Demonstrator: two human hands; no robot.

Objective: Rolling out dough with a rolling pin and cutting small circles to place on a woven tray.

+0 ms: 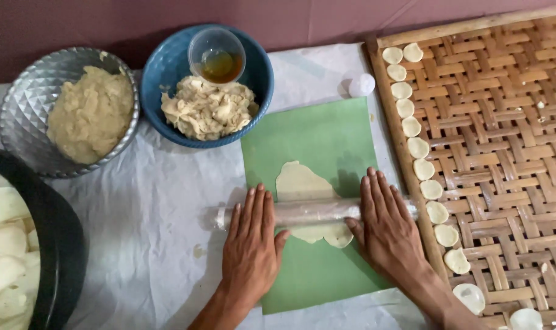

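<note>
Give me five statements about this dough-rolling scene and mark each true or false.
1. Both hands, left hand and right hand, lie flat on the rolling pin. True.
2. The dough sheet lies on a red mat. False: the mat is green.
3. A small clear cup sits in the blue bowl. True.
4. The cut dough rounds line the woven tray's right edge. False: they run along its left edge.
5. The silver bowl is empty. False: it holds a mound of dough.
</note>
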